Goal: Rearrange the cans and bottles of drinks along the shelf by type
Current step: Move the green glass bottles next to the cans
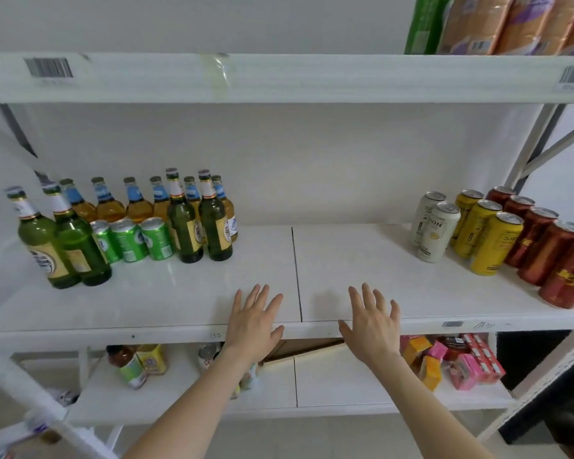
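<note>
On the white shelf, the left side holds several green glass bottles, a back row of amber bottles with blue neck labels, and three green cans. On the right stand two white cans, three yellow cans and several red cans in rows. My left hand and my right hand hover with spread, straight fingers over the shelf's front edge in the middle, holding nothing and well apart from the drinks.
The shelf above carries green and purple-wrapped packs at the right. The lower shelf holds a bottle and jar at the left, a cardboard piece, and pink and orange boxes at the right. Metal uprights frame both ends.
</note>
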The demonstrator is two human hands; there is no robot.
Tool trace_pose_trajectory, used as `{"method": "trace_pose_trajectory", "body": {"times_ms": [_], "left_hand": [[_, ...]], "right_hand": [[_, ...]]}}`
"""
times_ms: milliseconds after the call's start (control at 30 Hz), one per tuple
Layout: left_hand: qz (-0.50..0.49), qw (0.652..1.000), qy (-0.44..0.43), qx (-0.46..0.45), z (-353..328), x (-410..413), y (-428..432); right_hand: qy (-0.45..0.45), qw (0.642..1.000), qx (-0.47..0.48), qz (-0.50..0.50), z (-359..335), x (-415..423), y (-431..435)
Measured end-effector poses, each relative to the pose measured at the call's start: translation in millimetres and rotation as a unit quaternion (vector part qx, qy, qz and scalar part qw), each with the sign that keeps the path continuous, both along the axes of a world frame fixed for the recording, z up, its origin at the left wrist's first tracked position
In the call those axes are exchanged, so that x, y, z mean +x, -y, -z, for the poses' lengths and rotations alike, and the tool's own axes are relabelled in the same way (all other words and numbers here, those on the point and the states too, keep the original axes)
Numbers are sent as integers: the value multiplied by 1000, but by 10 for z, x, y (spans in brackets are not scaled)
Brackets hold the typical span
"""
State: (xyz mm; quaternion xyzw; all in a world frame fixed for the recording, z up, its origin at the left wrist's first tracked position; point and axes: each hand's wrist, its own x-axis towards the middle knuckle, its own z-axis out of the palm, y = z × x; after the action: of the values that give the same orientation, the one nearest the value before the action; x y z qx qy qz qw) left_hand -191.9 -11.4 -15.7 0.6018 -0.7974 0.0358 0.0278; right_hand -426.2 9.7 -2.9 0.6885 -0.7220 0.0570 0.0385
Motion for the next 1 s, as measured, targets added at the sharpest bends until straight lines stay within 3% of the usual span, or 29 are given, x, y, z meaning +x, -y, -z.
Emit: {"method": "trace_pose_trajectory", "body": {"times_ms": [1000], "left_hand": [[-11,1000,-2,1,139,3378,399]], "right_hand": [[17,999,34,-34,175,3556,597]]}}
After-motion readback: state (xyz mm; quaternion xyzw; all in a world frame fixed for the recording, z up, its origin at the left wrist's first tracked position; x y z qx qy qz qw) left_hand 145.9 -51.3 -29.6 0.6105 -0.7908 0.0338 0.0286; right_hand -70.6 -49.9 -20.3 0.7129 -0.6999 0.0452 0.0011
